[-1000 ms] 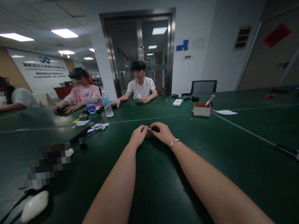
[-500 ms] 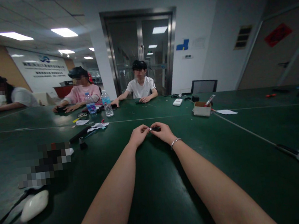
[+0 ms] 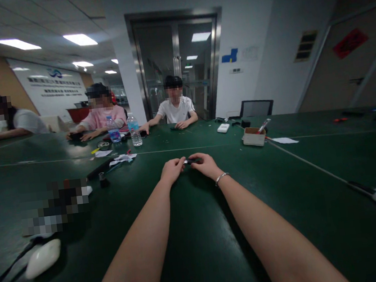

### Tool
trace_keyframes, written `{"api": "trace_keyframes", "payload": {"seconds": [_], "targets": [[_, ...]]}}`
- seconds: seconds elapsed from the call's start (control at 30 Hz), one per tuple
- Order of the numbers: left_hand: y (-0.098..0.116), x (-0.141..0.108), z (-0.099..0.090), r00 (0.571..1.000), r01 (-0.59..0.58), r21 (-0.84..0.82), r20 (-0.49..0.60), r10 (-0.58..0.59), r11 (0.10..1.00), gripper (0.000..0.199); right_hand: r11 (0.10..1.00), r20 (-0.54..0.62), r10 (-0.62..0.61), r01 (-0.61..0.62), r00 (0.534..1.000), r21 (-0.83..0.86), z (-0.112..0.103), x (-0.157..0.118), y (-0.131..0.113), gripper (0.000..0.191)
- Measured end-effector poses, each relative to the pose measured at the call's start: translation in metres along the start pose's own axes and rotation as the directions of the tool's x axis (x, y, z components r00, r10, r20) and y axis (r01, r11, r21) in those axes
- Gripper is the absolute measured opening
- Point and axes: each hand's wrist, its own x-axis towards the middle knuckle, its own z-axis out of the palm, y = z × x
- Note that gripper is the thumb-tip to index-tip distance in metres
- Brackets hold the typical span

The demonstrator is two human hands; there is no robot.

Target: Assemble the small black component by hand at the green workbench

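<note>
Mid-table: a small dark object (image 3: 194, 161) with a silvery end is sitting between the two hands, beyond the forearms. Progress: picking-up is done, the object is spanning both hands, and the handling is going on; setting it down is not yet happening. Whether it is forming one piece or two, I can't fairly say, since fingers are hiding much of it.

Grip: left hand (image 3: 171, 171) is pinching the silvery end, thumb and fingertips closing on it. Right hand (image 3: 207, 166) is closing thumb and fingers around the dark body, fingers curving over from the far side.

Around: a black piece (image 3: 103, 181) is standing to the left on the green table (image 3: 198, 230); an open box (image 3: 253, 139) is sitting far right.
</note>
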Motion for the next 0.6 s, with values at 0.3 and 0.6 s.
{"api": "trace_keyframes", "payload": {"seconds": [0.3,0.6], "targets": [[0.0076,-0.0055,-0.0054,0.999,0.040,0.064,0.004,-0.041,0.997,0.059,0.995,0.017,-0.094,0.095,0.995,-0.038,0.0007,0.0002,0.0044,0.031],[0.0005,0.0005,-0.0019,0.998,0.062,-0.039,-0.003,-0.062,0.997,0.054,0.999,0.053,0.019,-0.021,0.998,0.031,0.0029,-0.0012,0.0065,0.026]]}}
